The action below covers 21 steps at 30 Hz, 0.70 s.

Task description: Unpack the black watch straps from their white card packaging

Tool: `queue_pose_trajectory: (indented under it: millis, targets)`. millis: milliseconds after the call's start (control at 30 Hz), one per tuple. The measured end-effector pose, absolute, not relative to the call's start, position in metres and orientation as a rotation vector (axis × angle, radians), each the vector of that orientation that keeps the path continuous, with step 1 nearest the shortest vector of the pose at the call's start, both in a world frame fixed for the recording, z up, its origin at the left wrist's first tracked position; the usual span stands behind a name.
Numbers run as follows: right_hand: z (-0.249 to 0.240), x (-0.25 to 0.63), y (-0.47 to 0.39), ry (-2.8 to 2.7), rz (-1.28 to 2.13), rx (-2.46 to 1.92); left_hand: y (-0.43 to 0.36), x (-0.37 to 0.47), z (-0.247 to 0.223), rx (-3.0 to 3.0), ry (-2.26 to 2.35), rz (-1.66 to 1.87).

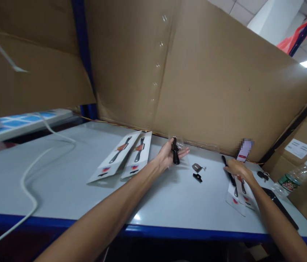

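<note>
My left hand lies palm up over the grey table and holds a black watch strap in a clear plastic sleeve. My right hand rests palm down on a stack of white strap cards at the right, its fingers touching a loose black strap. Two long white strap packages lie side by side to the left of my left hand. Between my hands sit a small metal part and a small black part.
Large cardboard sheets stand along the table's back edge. A white power strip and its cable are at the left. A plastic bottle, keys, a black flat object and a cardboard box are at the right.
</note>
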State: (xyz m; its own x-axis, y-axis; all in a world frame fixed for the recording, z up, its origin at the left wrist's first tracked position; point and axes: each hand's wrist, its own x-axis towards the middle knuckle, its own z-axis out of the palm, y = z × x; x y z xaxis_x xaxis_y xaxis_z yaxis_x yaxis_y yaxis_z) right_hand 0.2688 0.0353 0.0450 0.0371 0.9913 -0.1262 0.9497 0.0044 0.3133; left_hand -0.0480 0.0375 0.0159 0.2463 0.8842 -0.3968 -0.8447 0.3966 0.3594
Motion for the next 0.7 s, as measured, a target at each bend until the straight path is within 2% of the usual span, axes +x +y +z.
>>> queue_pose_trajectory:
  millis: [267,400,467,533,600,700]
  targets:
    - [0.039,0.251,0.052,2.039,0.046,1.987,0.024,-0.037,0.024,0.189,0.613,1.246]
    - [0.053,0.22,0.038,2.405,0.052,2.185,0.018,-0.031,0.027,0.25,0.618,1.199]
    - [0.054,0.196,0.024,2.75,-0.156,2.11,0.015,-0.026,0.025,0.276,0.608,1.163]
    - [0.049,0.172,0.011,3.001,-0.515,1.926,0.013,-0.018,0.022,0.312,0.596,1.145]
    - [0.04,0.152,0.001,3.07,-0.809,1.776,0.009,-0.008,0.017,0.363,0.613,1.174]
    - [0.028,0.135,-0.004,2.977,-1.071,1.807,0.0,0.005,0.01,0.48,0.686,1.239]
